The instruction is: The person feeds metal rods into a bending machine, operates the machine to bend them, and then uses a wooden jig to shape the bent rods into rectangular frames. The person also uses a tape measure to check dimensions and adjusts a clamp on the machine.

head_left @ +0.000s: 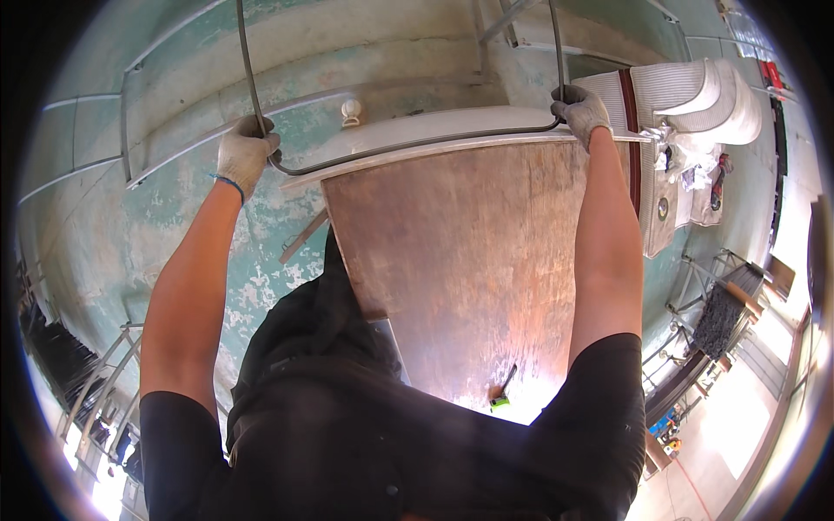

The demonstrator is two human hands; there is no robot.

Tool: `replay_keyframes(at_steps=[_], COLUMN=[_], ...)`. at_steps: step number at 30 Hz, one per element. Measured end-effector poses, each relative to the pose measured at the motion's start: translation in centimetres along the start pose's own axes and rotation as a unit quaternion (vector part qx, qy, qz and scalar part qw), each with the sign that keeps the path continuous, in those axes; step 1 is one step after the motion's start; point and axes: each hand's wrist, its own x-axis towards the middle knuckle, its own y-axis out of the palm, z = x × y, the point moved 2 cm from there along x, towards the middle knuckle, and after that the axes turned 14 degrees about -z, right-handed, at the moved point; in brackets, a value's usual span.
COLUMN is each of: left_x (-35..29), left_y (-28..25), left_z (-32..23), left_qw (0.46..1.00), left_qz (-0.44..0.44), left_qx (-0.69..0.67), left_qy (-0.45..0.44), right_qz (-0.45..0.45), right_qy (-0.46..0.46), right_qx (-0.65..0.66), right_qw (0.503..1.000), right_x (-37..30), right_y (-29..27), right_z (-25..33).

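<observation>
A dark metal rod bent into a wide U (408,145) spans the view, its two legs running off past the top edge. Its bottom bar lies along the far edge of a wooden tabletop (460,252), by a pale strip (486,122). My left hand (245,154), in a light work glove, is closed round the left leg just above the bend. At the right bend my right hand (582,113), also gloved, grips the other leg.
Striped ribbed padding (686,104) is heaped at the far right. A small green and black tool (499,402) lies on the near tabletop. Metal frames (126,130) stand on the worn green floor (165,213). A cart-like stand (712,321) sits at the right.
</observation>
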Motion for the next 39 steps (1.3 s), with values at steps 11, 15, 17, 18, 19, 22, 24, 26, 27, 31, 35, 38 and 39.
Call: replay_keyframes(at_steps=[11,15,17,18,19,22,24,26,27,31,35,38,39], left_x=[0.1,0.0,-0.2,-0.1,0.1,0.1,-0.1,-0.3,-0.2,-0.1,0.2,0.0,-0.1], left_y=[-0.4,-0.4,-0.4,-0.5,-0.7,-0.4,-0.8,-0.8,-0.9,-0.9,-0.7,-0.8,-0.7], left_z=[-0.1,-0.2,0.0,0.2,0.4,0.1,-0.3,-0.5,-0.4,-0.1,0.4,0.4,0.4], left_qw=[0.999,1.0,1.0,1.0,1.0,0.999,0.999,0.999,0.999,0.999,0.998,0.999,0.999], left_qz=[0.032,0.021,0.017,0.019,0.021,0.032,0.035,0.032,0.035,0.044,0.056,0.051,0.046], left_qx=[0.007,-0.003,-0.012,-0.011,-0.011,-0.006,-0.015,-0.016,-0.014,0.0,0.007,0.002,0.002], left_qy=[-0.015,-0.006,-0.005,-0.005,-0.004,0.001,-0.008,-0.01,-0.009,-0.01,-0.015,-0.017,-0.016], right_qz=[-0.012,-0.009,-0.015,-0.016,-0.013,-0.01,-0.02,-0.01,-0.009,-0.003,-0.004,-0.008,-0.009], right_qy=[-0.029,-0.026,-0.042,-0.049,-0.046,-0.045,-0.049,-0.047,-0.044,-0.038,-0.048,-0.051,-0.048], right_qx=[-0.033,-0.025,-0.056,-0.068,-0.059,-0.037,-0.031,-0.033,-0.029,-0.028,-0.027,-0.03,-0.034], right_qw=[0.999,0.999,0.997,0.996,0.997,0.998,0.998,0.998,0.999,0.999,0.998,0.998,0.998], right_x=[0.7,0.4,-0.5,-0.9,-0.7,0.2,0.1,0.4,0.3,0.3,0.2,-0.2,-0.2], right_y=[-0.1,0.0,-0.7,-0.4,-0.2,-0.2,-0.2,-0.3,-0.3,-0.3,-0.2,-0.2,-0.3], right_z=[-1.3,-0.8,0.9,1.3,0.8,-0.5,-0.8,-0.8,-0.8,-0.7,-0.8,-0.4,-0.3])
